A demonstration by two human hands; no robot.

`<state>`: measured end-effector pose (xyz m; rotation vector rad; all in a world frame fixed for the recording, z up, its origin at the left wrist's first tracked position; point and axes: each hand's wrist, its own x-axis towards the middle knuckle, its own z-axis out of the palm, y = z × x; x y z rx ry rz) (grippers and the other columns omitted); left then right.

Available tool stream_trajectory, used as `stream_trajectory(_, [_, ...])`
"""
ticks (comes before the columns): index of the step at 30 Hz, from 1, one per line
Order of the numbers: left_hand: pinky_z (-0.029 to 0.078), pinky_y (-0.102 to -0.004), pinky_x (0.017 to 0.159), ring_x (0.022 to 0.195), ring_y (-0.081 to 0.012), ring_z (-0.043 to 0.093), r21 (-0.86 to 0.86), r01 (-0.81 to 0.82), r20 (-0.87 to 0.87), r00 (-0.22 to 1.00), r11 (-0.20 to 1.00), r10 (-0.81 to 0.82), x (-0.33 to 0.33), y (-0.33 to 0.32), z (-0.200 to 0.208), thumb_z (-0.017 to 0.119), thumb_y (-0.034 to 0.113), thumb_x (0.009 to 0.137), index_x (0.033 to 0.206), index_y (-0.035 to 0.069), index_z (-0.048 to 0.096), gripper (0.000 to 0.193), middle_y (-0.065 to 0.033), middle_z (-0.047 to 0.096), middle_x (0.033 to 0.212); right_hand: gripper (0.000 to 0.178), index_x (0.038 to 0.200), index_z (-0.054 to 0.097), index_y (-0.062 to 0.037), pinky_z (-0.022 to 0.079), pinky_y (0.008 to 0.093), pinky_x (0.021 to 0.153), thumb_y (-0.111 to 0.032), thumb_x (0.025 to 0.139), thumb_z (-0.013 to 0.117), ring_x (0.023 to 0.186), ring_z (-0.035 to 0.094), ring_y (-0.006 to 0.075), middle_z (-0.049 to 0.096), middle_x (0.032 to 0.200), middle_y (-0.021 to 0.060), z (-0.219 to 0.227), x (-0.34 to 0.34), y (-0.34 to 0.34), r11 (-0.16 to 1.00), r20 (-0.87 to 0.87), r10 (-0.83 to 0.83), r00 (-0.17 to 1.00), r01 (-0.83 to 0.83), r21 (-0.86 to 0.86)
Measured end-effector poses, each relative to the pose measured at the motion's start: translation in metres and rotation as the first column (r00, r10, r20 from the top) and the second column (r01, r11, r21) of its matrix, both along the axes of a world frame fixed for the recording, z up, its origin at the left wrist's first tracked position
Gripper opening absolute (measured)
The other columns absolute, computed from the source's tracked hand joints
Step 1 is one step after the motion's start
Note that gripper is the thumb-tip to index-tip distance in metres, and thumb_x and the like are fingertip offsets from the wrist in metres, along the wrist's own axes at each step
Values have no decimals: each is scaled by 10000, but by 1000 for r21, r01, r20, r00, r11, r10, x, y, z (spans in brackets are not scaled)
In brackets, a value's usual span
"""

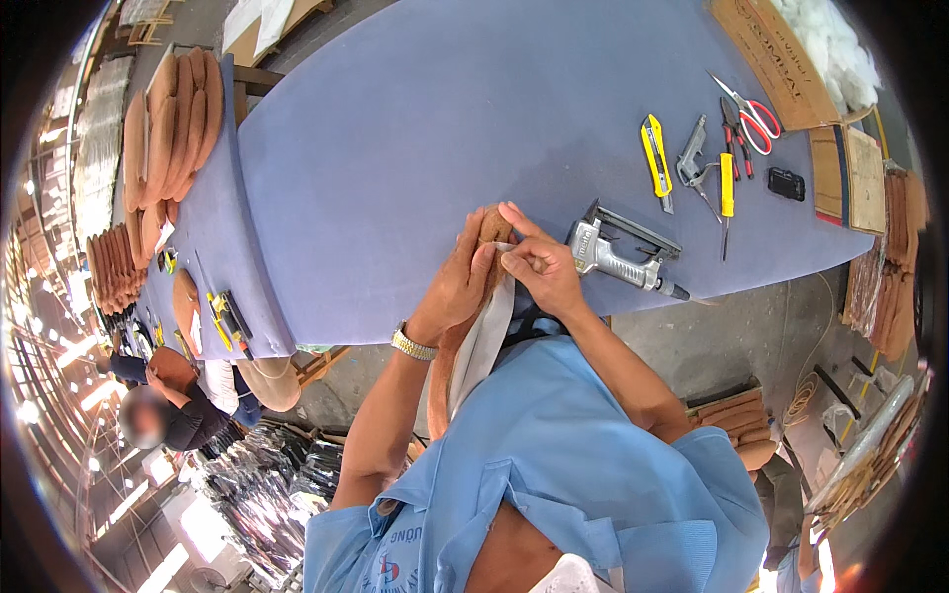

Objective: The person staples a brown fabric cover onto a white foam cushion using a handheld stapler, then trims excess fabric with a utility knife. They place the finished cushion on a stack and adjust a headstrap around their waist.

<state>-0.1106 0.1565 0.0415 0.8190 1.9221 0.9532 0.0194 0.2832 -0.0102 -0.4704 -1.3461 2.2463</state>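
A brown padded cushion stands on edge against my body at the table's near edge, its white underside turned to the right. My left hand wraps round its brown side, fingers pointing up along it. On the other side my right hand pinches the edge of the white cloth near the cushion's far end, thumb and forefinger together. Just right of that hand lies a silver staple gun with a hose fitting at its handle end.
Right of centre on the blue-grey table lie a yellow utility knife, grey air blow gun, screwdriver, red-handled scissors, pliers and black case. A cardboard box holds white stuffing. Brown cushions stack left; another person works there.
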Motion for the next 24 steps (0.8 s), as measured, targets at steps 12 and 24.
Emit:
stream_trajectory(12, [328,-493,1218,1454,-530,368,-83,12,-101,995,997,-21,8,5,12,417,339,1122,1617,10,252,617,-363,385,1567,296,918,654,-9,409,295,658,-275,1047,643,723,469,113,560,834,9,24,17,8,986,292,92,952,-128,106])
stream_trajectory(24, [419,-502,1146,1394,-535,448,-70,58,-219,973,996,-72,10,7,9,446,361,1109,1612,25,272,629,-366,415,1544,287,863,593,-85,316,241,620,-280,1073,615,705,358,46,434,783,-84,-30,20,0,947,189,279,941,-237,-216])
